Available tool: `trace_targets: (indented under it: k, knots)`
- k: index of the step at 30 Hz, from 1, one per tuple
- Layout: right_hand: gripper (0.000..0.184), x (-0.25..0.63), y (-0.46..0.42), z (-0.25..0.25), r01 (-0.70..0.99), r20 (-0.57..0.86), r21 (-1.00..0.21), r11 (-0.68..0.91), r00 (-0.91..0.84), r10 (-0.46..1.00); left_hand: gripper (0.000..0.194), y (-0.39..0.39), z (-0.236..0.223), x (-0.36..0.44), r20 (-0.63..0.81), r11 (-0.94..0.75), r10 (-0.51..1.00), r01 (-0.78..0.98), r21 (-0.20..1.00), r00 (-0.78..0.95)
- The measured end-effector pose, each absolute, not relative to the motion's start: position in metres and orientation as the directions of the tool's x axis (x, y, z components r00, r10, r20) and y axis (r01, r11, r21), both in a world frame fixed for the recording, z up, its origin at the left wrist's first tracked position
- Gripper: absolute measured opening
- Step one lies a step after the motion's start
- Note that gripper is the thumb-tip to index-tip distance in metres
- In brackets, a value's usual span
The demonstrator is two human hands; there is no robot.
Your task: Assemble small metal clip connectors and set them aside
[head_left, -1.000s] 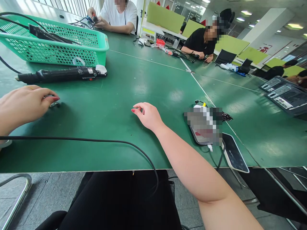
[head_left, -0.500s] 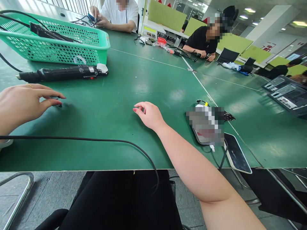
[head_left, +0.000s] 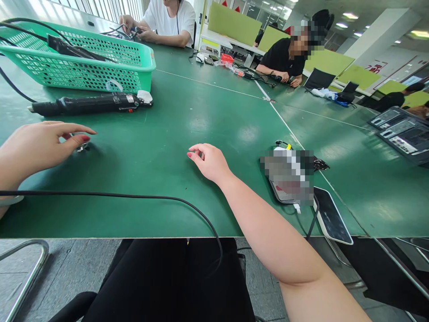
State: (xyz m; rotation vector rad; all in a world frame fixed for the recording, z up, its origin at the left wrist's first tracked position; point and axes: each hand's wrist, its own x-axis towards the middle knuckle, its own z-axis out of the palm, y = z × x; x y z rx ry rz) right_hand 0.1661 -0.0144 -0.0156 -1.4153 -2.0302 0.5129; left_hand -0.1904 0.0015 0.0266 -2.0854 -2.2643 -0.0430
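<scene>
My left hand (head_left: 40, 145) lies low over the green table (head_left: 161, 134) at the left. Its fingers are stretched forward and apart, and the thumb tip hovers at a small dark metal part (head_left: 81, 147) lying on the table. I cannot tell whether it touches the part. Just beyond it lies a black electric screwdriver (head_left: 90, 103). My right hand (head_left: 209, 162) rests near the middle of the table with fingers curled in and thumb against forefinger. Whatever may be in that pinch is too small to see.
A green mesh basket (head_left: 83, 71) holding black tools and cables stands at the back left. A black cable (head_left: 134, 197) runs along the near edge. A phone (head_left: 330, 217) and a blurred item (head_left: 288, 172) lie at right. Other people work at the far side.
My left hand's fingers have spread out from a closed cover over the small metal part, which now shows beneath the thumb. The right hand has barely moved.
</scene>
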Motion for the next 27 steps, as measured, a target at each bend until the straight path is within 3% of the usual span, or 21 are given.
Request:
trace_targets:
  k: [5,11,13,16,18,21,25,27]
  knots:
    - [0.028,0.166,-0.014,-0.016,0.706,0.248,-0.617,0.349,-0.246,0.937,0.043,0.0,0.031,-0.189,0.065,0.15,0.985,0.984,0.099,-0.157]
    - [0.028,0.166,-0.015,-0.015,0.707,0.249,-0.612,0.353,-0.251,0.935,0.035,0.003,0.027,-0.193,0.067,0.152,0.984,0.976,0.154,-0.164]
    - [0.028,0.166,-0.015,-0.015,0.708,0.245,-0.613,0.35,-0.251,0.937,0.034,0.002,0.024,-0.195,0.078,0.181,0.975,0.949,0.258,-0.207]
    - [0.028,0.166,-0.015,-0.015,0.707,0.237,-0.616,0.347,-0.254,0.938,0.033,-0.001,0.021,-0.194,0.102,0.142,0.968,0.833,0.535,-0.231]
    - [0.028,0.166,-0.015,-0.015,0.709,0.236,-0.612,0.351,-0.26,0.936,0.032,-0.004,0.022,-0.188,0.082,0.145,0.965,0.763,0.63,-0.251]
    - [0.029,0.166,-0.015,-0.015,0.712,0.239,-0.606,0.356,-0.264,0.934,0.029,-0.008,0.025,-0.172,0.044,0.193,0.96,0.768,0.61,-0.276]
    - [0.029,0.166,-0.016,-0.014,0.708,0.231,-0.614,0.349,-0.262,0.937,0.027,-0.007,0.019,-0.142,0.071,0.079,0.987,0.826,0.558,-0.142]
    - [0.029,0.166,-0.016,-0.014,0.707,0.227,-0.618,0.344,-0.259,0.939,0.028,-0.005,0.014,-0.117,0.074,0.033,0.992,0.792,0.609,-0.099]
